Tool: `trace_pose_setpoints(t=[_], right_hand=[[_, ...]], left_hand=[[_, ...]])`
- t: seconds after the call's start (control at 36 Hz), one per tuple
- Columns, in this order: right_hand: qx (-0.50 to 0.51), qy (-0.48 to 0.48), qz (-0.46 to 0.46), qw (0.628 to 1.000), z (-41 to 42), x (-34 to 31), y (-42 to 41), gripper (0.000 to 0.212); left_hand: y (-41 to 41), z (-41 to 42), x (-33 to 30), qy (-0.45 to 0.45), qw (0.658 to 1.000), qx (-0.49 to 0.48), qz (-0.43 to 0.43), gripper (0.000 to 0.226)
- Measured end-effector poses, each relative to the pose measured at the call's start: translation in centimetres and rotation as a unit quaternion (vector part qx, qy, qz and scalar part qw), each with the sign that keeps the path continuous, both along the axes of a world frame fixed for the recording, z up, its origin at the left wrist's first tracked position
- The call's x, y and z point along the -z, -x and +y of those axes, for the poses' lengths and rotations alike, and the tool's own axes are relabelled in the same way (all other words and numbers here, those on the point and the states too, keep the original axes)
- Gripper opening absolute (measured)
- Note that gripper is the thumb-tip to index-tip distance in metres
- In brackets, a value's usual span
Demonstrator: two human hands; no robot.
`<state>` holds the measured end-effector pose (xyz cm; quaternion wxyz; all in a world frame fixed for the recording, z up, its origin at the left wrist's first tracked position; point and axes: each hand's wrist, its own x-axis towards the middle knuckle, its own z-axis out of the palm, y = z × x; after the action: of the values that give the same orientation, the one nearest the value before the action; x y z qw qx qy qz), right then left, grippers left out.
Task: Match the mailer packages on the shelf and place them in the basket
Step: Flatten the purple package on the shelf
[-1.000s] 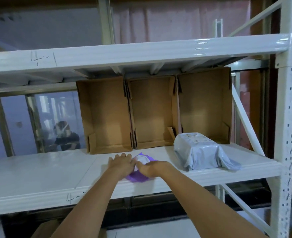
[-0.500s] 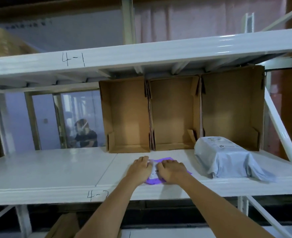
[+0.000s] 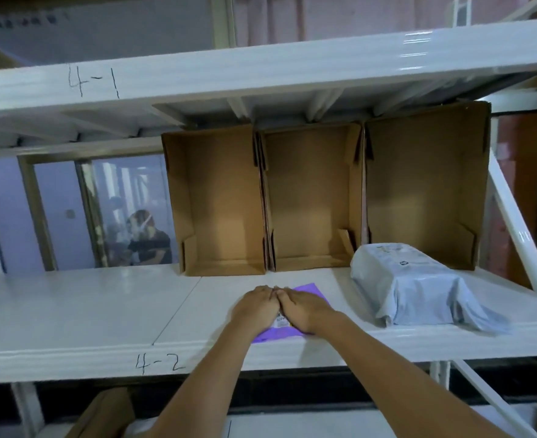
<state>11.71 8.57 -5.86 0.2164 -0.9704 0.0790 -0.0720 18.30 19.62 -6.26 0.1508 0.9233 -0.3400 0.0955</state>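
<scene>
A flat purple mailer package (image 3: 308, 290) with a white label lies on the white shelf (image 3: 87, 311) marked 4-2, near its front edge. My left hand (image 3: 256, 306) and my right hand (image 3: 306, 308) rest palm-down on it, side by side and touching, fingers flat. They hide most of the mailer. A bulky grey mailer package (image 3: 418, 286) sits on the same shelf to the right, apart from my hands. No basket is in view.
Three open cardboard boxes (image 3: 226, 200) (image 3: 313, 197) (image 3: 425, 184) stand on their sides at the back of the shelf. The upper shelf (image 3: 260, 67), marked 4-1, hangs overhead. A diagonal brace (image 3: 513, 222) crosses at right. A person sits behind the rack, far left.
Both hands have slid closer together on the purple mailer and now touch. The camera has shifted, so the shelf appears further right and nearer.
</scene>
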Motion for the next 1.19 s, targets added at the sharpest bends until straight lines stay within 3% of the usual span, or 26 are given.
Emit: trace_pose_setpoints(t=[0.11,0.42,0.58,0.78,0.89,1.19], right_hand=[[0.014,0.009,0.014,1.000,0.1,0.0,0.1,0.058],[0.032,0.038,0.003,0.999,0.1,0.7,-0.6,0.062],[0.111,0.099,0.077,0.986,-0.5,1.3,-1.6,0.083],[0.128,0.109,0.086,0.982,-0.1,1.0,-0.7,0.076],[0.122,0.109,0.079,0.983,-0.2,1.1,-0.6,0.076],[0.111,0.102,0.078,0.986,0.2,0.4,0.4,0.081]], left_hand=[[-0.6,0.2,0.4,0.019,0.999,-0.010,0.050,0.037],[-0.5,-0.6,0.6,-0.064,0.997,-0.040,-0.013,0.035],[-0.1,-0.8,1.6,-0.089,0.986,-0.139,-0.024,0.047],[1.0,0.3,2.0,-0.110,0.987,-0.116,-0.017,0.056],[1.8,2.3,1.4,-0.063,0.994,-0.062,0.064,0.065],[2.8,4.1,-1.8,-0.085,0.975,-0.011,0.205,0.095]])
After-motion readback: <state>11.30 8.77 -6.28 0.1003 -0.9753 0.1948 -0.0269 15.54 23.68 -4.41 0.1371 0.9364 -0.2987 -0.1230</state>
